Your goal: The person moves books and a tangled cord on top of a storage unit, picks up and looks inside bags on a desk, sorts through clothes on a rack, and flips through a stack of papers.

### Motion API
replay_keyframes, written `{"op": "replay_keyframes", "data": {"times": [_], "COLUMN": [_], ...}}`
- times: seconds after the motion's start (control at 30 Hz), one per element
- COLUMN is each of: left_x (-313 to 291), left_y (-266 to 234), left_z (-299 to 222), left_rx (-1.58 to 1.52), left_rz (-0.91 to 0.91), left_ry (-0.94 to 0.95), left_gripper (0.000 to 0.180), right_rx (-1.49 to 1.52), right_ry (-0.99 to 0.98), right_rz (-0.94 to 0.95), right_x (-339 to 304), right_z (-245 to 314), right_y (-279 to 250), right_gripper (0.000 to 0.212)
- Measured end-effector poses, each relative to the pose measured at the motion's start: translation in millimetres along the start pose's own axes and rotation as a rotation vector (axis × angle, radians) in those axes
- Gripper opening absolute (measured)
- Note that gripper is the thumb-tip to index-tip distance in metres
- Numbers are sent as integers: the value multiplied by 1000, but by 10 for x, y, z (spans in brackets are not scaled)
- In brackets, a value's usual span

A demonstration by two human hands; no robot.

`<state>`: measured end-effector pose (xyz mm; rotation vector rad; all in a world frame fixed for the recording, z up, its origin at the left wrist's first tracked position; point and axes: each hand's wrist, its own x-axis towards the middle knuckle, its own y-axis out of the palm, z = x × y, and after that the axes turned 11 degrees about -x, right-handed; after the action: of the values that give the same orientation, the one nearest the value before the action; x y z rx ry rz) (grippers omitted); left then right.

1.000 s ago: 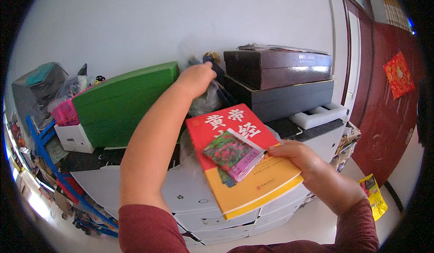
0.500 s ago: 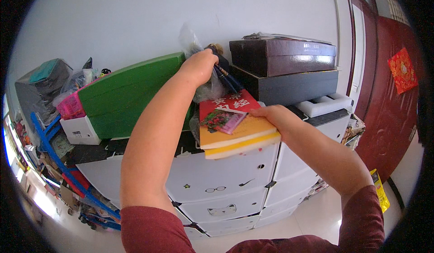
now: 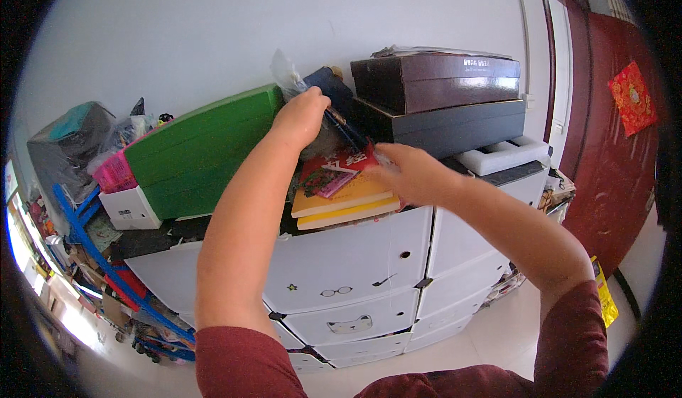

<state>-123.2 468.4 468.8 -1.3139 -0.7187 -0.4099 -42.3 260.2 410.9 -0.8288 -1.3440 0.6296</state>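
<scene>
My left hand (image 3: 304,119) is closed around a dark, slim, rod-like thing (image 3: 347,129) that slants down toward the books; its exact kind is not clear. Clear plastic wrap (image 3: 286,74) sticks up behind that hand. Over the right side of the stacked books, my right hand (image 3: 406,174) has its thumb and index finger apart, close to the rod's lower end. The books (image 3: 341,205) have yellow-orange and red covers and lie at the cabinet's front edge. On top of them rests a small pink card with a flower picture (image 3: 332,182).
A green box (image 3: 206,153) stands at the left, beside a pink basket (image 3: 116,173) on a small white box (image 3: 128,208). Two dark boxes (image 3: 440,124) are stacked at the right, with white foam (image 3: 501,158) in front. Everything sits on a white cabinet (image 3: 348,263). A blue metal frame (image 3: 89,231) leans nearby.
The books have come down onto the cabinet top, and my right hand has left their edge, moving up and left. My left hand shifted slightly left and down with the dark rod.
</scene>
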Motion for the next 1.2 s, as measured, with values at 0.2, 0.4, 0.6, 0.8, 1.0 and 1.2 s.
{"op": "replay_keyframes", "data": {"times": [0.2,0.4,0.6,0.8,1.0,1.2], "left_x": [206,254,-123,-695,-1476,-1721], "left_y": [-91,-370,9,-267,137,495], "left_z": [-121,-182,-215,-688,-1352,-1541], "left_rx": [7,-51,-179,115,-570,-745], "left_rz": [-71,-247,-87,-95,-154,61], "left_ry": [23,67,158,153,-160,-427], "left_gripper": [19,16,29,40,17,22], "right_rx": [99,-64,41,564,976,1409], "right_ry": [-360,-232,-200,-32,215,32], "right_rz": [-137,-42,31,-172,268,531], "right_x": [-151,303,375,-587,-1274,-1298], "right_z": [-28,-144,-223,-228,-167,74], "right_y": [318,824,630,46,576,1101], "right_gripper": [29,24,32,14,29,22]}}
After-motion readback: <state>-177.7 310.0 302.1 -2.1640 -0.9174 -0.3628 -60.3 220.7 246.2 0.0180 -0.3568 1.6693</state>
